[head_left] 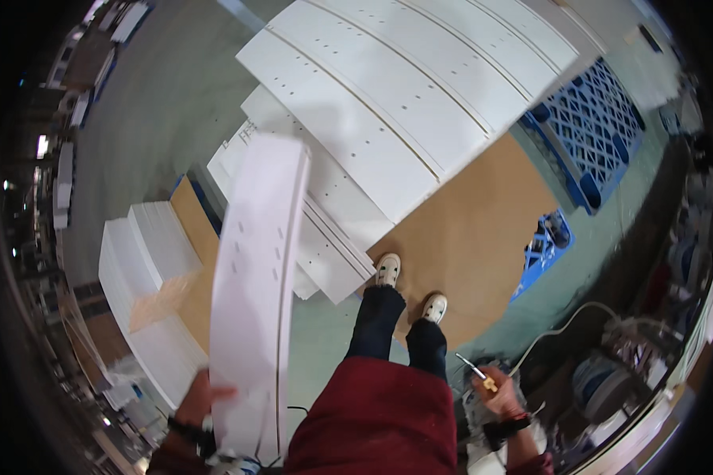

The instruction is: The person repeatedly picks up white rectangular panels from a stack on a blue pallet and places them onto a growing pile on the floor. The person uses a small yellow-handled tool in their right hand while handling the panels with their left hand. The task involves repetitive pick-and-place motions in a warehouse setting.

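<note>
A long white panel (249, 237) with small holes and a groove along its right edge stands out in front of me on the left. My left hand (200, 398) grips its left edge near the close end, a finger or thumb over the face and the other fingers partly hidden. At the lower right, my right hand (503, 396) is closed around a small tool with a slim metal tip (470, 366) and a yellow part; its exact kind is unclear. The tool is apart from the panel.
Large stacked white panels (372, 87) lie ahead, with brown board (467, 237) beside them. Blue plastic pallets (594, 119) are at the right. More white panels (146, 253) stand at the left. A pale hose (562, 328) runs near the cluttered right side.
</note>
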The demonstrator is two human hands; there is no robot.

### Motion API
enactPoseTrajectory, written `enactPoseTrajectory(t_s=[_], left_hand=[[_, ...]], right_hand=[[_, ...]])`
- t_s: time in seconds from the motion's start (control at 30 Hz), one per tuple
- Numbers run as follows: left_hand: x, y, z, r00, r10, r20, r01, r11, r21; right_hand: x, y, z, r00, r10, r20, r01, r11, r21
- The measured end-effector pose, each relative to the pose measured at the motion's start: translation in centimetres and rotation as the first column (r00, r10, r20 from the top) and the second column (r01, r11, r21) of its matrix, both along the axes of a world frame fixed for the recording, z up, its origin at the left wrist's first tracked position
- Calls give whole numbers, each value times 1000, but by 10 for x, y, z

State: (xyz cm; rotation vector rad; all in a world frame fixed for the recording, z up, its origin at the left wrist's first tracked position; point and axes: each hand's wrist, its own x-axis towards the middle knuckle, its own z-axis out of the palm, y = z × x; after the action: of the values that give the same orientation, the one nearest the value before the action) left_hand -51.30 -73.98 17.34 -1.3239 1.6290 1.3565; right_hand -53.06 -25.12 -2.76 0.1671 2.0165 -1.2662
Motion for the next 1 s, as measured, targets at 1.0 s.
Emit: enactPoseTrajectory(t_s=[1.0], left_hand=[[-43,210,-193,744,-649,162,355,588,727]], right_hand=[[74,152,-24,995,31,99,-75,876,476]])
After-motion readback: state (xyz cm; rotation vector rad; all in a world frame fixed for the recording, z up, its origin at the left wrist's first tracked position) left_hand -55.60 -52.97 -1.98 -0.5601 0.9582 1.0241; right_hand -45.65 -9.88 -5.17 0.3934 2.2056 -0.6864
